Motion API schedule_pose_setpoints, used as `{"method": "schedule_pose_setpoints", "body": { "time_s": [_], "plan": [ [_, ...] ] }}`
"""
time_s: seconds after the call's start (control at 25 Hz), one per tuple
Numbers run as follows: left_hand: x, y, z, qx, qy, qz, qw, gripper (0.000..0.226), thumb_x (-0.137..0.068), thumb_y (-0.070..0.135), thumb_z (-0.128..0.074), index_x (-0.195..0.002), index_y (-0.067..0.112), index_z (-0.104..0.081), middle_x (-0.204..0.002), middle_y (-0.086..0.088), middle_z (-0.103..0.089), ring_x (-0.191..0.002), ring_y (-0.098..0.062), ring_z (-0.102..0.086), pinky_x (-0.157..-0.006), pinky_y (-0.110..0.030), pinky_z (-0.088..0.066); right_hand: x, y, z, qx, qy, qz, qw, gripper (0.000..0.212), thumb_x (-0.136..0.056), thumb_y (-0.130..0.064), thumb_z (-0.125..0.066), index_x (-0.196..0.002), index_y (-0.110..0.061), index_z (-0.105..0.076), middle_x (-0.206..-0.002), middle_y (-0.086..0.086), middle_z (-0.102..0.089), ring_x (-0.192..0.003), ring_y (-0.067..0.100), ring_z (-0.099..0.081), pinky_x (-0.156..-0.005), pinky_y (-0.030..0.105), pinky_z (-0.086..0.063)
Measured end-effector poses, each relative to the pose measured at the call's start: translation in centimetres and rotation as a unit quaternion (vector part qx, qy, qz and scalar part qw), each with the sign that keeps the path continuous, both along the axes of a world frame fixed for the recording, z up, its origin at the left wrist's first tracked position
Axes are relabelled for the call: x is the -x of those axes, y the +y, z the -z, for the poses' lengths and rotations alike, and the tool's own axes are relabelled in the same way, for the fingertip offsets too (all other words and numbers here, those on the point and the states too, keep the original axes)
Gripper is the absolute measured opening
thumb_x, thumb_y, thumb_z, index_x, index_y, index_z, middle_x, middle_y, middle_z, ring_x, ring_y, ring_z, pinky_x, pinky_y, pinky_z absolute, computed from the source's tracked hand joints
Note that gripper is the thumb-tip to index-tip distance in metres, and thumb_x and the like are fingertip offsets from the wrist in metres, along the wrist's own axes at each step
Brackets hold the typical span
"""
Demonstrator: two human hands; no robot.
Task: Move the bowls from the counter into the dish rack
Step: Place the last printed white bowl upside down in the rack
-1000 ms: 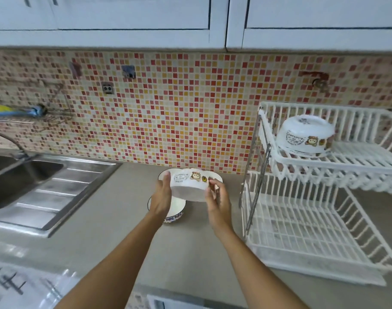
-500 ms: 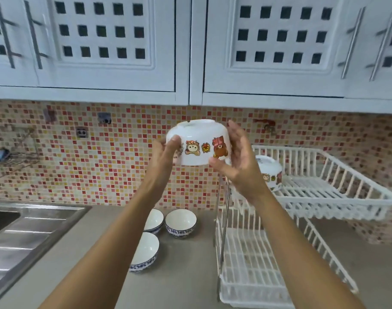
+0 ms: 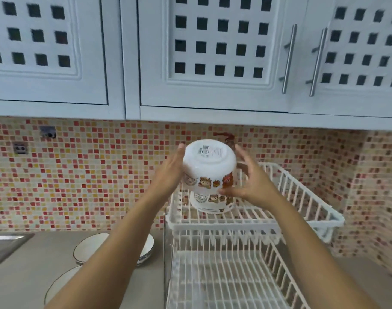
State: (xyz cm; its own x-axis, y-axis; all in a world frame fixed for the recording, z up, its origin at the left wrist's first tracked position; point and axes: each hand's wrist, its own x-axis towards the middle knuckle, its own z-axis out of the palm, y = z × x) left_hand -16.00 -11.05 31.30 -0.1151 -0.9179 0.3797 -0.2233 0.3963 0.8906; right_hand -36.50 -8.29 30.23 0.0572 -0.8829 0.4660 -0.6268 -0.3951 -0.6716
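Now both hands are bringing the cartoon bowl (image 3: 209,167), turned upside down, from mid-air in over the dish rack's (image 3: 302,210) upper tier, the left hand (image 3: 170,175) and right hand (image 3: 250,186) gripping its sides. It is hovering directly above the bowl already racked (image 3: 210,201), so stacking looks close, while three bowls (image 3: 90,246) are waiting on the counter (image 3: 23,270).

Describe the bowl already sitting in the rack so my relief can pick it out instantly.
Find the white two-tier dish rack on the right of the counter. On its upper shelf, near the left end, a white cartoon-printed bowl sits upside down. Its twin hangs directly above between both hands; the counter bowls are blue-rimmed.
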Motion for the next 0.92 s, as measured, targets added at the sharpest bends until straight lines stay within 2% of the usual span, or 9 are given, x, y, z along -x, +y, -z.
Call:
{"method": "schedule_pose_setpoints", "body": {
  "time_s": [0.12,0.2,0.24,0.36,0.48,0.64,0.76,0.84,0.92],
  "plan": [
    [2.5,-1.1,1.8,-0.025,-0.079,0.007,0.997,0.076,-0.083,0.077,-0.015,-0.141,0.035,-0.041,-0.153,-0.005,-0.037,-0.140,-0.028,-0.036,-0.113,-0.055,-0.028,2.5,-1.5,0.8,-0.067,0.115,0.024,0.991,0.131,-0.055,-0.034,-0.090,-0.151,-0.032,-0.001,-0.159,-0.008,-0.014,-0.145,0.016,-0.019,-0.117,0.046,-0.022],
    [3.9,-1.4,2.4,-0.045,-0.097,0.005,0.994,0.080,-0.082,0.078,-0.015,-0.144,0.032,-0.037,-0.156,-0.006,-0.032,-0.141,-0.028,-0.034,-0.113,-0.055,-0.031,3.4,-2.6,1.5,-0.073,0.181,0.028,0.980,0.131,-0.057,-0.030,-0.089,-0.151,-0.030,0.002,-0.160,-0.009,-0.006,-0.147,0.016,-0.009,-0.117,0.046,-0.020],
    [4.3,-1.4,2.7,-0.057,-0.099,-0.004,0.993,0.077,-0.087,0.073,-0.017,-0.146,0.027,-0.035,-0.156,-0.005,-0.031,-0.140,-0.028,-0.034,-0.112,-0.053,-0.032,3.5,-2.9,1.9,-0.067,0.204,0.031,0.976,0.130,-0.056,-0.029,-0.088,-0.151,-0.030,0.001,-0.159,-0.008,-0.006,-0.147,0.017,-0.009,-0.116,0.046,-0.021],
    [5.0,-1.4,3.5,-0.108,-0.106,-0.040,0.988,0.072,-0.093,0.062,-0.023,-0.143,0.011,-0.038,-0.147,-0.011,-0.041,-0.131,-0.030,-0.044,-0.109,-0.048,-0.037,3.5,-3.6,2.6,-0.075,0.208,0.026,0.975,0.126,-0.054,-0.023,-0.088,-0.150,-0.031,-0.007,-0.153,-0.003,-0.019,-0.142,0.021,-0.023,-0.112,0.048,-0.031],
    [5.4,-1.7,4.4,-0.135,-0.118,-0.048,0.983,0.073,-0.091,0.064,-0.026,-0.137,0.010,-0.041,-0.138,-0.011,-0.048,-0.123,-0.030,-0.051,-0.107,-0.049,-0.041,3.8,-4.0,3.2,-0.091,0.218,0.015,0.972,0.122,-0.053,-0.018,-0.089,-0.148,-0.030,-0.012,-0.148,-0.001,-0.025,-0.137,0.022,-0.031,-0.108,0.042,-0.034],
    [5.5,-2.5,4.9,-0.144,-0.140,-0.056,0.978,0.069,-0.090,0.065,-0.027,-0.127,0.012,-0.048,-0.126,-0.007,-0.055,-0.112,-0.026,-0.055,-0.097,-0.040,-0.043,3.8,-4.2,3.5,-0.098,0.218,0.011,0.971,0.122,-0.056,-0.015,-0.087,-0.148,-0.031,-0.008,-0.149,-0.002,-0.023,-0.137,0.022,-0.031,-0.106,0.041,-0.036],
    [5.4,-2.3,4.6,-0.152,-0.155,-0.042,0.975,0.079,-0.086,0.071,-0.024,-0.136,0.014,-0.044,-0.140,-0.010,-0.051,-0.123,-0.029,-0.051,-0.105,-0.045,-0.039,3.7,-4.1,3.4,-0.118,0.222,0.018,0.968,0.123,-0.060,-0.015,-0.083,-0.150,-0.029,-0.002,-0.156,-0.004,-0.014,-0.142,0.021,-0.023,-0.110,0.044,-0.034],
    [4.9,-1.7,4.0,-0.143,-0.158,-0.035,0.976,0.077,-0.089,0.068,-0.022,-0.148,0.018,-0.031,-0.154,-0.007,-0.034,-0.139,-0.030,-0.037,-0.113,-0.047,-0.030,3.6,-3.6,3.2,-0.133,0.226,0.032,0.964,0.121,-0.065,-0.015,-0.080,-0.151,-0.024,0.004,-0.160,-0.003,-0.004,-0.147,0.020,-0.011,-0.115,0.043,-0.026],
    [3.9,-1.1,3.1,-0.117,-0.150,-0.038,0.981,0.072,-0.093,0.063,-0.020,-0.151,0.021,-0.022,-0.160,-0.003,-0.021,-0.146,-0.025,-0.025,-0.116,-0.047,-0.022,3.1,-3.0,2.7,-0.137,0.223,0.046,0.964,0.115,-0.071,-0.011,-0.075,-0.152,-0.019,0.008,-0.161,-0.002,0.006,-0.149,0.017,0.000,-0.119,0.040,-0.017]
  ]
}}
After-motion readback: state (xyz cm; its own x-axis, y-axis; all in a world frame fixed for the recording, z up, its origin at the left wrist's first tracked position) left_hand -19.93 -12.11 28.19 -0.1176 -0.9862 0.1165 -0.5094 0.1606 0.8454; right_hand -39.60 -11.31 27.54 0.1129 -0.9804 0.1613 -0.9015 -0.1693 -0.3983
